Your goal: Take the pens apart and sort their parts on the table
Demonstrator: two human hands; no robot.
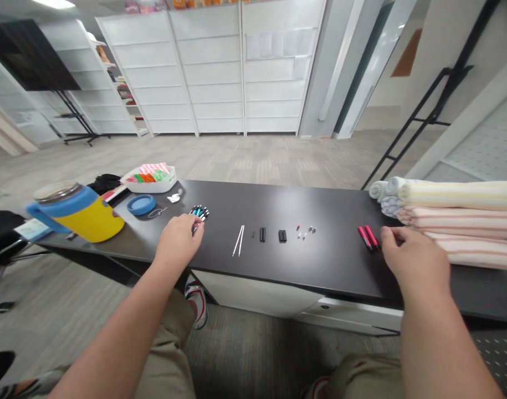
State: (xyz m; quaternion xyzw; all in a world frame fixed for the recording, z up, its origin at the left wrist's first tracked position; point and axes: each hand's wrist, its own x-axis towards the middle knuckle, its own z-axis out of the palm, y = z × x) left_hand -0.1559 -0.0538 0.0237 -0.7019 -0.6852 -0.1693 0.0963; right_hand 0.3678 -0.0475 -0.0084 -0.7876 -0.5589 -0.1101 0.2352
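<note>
One dark tabletop (340, 205) carries all parts. The left hand (179, 238) is at one bundle of pens (200, 211), left of centre; the pens overlap, so their number cannot be read. Its thumb and fingers are drawn close together; whether they grip a pen cannot be told. The right hand (419, 259) is just beside two red barrels (368, 237), which lie side by side. Its fingers are curled with a narrow spacing; contact or grip cannot be confirmed.

Between the hands, from left to right: two white refills (238, 241); one small dark piece (252, 234); two black tubes (262, 234), paired; two shorter black pieces (282, 236), paired; one small red piece (298, 227), near several tiny light-coloured parts too small to count.

At far left: one yellow-and-blue mug (93, 219), tilted in view, and one blue lid (141, 204).
</note>
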